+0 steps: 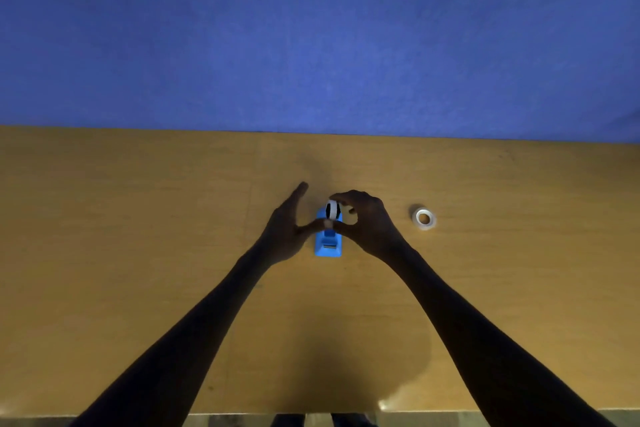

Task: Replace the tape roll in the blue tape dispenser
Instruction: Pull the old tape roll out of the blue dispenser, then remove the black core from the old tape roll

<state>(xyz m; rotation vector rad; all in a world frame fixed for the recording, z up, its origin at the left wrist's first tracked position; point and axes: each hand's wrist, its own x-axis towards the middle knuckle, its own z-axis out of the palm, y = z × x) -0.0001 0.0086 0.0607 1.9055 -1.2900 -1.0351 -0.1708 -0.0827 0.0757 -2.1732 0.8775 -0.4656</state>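
Head view, looking down on a tan wooden desk set against a blue wall. Near the middle of the desk stands the blue tape dispenser, its cutter end toward the person. At its far end a tape roll, white with a dark core, stands on edge in or just above the dispenser's cradle; which of the two cannot be told. The right hand curls over this roll, its grip pinching the roll between thumb and fingertips. The left hand is beside the dispenser with fingers spread and extended, its thumb reaching across to touch the dispenser body just below the roll. Well apart to the right, a second white tape roll lies flat on the desk.
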